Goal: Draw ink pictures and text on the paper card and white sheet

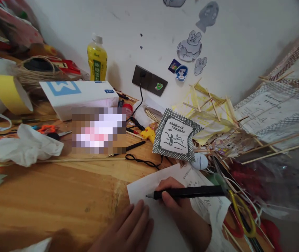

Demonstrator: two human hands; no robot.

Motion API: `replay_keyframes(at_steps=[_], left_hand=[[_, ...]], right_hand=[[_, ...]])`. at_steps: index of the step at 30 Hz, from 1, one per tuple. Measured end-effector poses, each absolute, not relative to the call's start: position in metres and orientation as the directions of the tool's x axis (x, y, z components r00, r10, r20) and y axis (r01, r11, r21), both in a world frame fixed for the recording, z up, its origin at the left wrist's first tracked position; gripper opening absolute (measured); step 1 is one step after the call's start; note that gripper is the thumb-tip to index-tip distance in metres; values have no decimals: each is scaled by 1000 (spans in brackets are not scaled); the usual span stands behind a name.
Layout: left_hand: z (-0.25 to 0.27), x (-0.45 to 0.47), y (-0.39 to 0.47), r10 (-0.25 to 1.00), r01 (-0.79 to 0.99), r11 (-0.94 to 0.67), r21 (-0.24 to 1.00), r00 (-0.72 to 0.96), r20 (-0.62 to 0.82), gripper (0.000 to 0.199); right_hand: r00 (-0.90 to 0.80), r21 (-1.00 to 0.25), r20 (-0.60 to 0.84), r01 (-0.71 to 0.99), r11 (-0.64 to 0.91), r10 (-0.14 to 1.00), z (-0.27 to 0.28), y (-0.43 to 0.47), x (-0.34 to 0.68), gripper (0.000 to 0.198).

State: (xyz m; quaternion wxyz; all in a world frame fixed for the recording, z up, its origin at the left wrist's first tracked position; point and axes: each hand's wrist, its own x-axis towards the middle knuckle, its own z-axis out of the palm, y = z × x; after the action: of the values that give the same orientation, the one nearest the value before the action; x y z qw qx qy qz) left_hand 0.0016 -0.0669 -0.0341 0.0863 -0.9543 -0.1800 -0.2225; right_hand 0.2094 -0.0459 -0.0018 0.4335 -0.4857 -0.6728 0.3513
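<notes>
My right hand (pixel 177 199) grips a black marker pen (pixel 191 191), its tip pointing left just over the white paper (pixel 154 182). Whether the tip touches the sheet I cannot tell. Flat on the paper's left edge and the wood lies my left hand (pixel 132 227), its fingers stretched out and holding nothing. Dark line drawings show on the sheet's right part, partly behind my right hand. Above the paper stands a small drawn card (pixel 175 134) with a checked black border and lines of writing.
Scissors with yellow handles (pixel 243 217) lie to the right among thin sticks and cords. At left are crumpled tissue (pixel 27 147), yellow tape (pixel 11 94) and a white box (pixel 81 98). A yellow drink bottle (pixel 97 59) stands by the wall; a black pen (pixel 128 148) lies mid-table.
</notes>
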Motion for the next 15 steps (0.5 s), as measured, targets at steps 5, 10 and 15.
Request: replay_keyframes(at_steps=[5, 10, 15], left_hand=[[-45, 5, -75, 434, 437, -894, 100, 786, 441, 33], [-47, 9, -79, 478, 466, -874, 137, 775, 414, 34], [-46, 8, -79, 485, 474, -869, 144, 757, 439, 32]], right_hand=[[-244, -848, 299, 374, 374, 922, -2, -40, 209, 30], [-270, -805, 352, 401, 437, 896, -3, -40, 209, 26], [-292, -777, 359, 432, 457, 886, 0, -39, 208, 24]])
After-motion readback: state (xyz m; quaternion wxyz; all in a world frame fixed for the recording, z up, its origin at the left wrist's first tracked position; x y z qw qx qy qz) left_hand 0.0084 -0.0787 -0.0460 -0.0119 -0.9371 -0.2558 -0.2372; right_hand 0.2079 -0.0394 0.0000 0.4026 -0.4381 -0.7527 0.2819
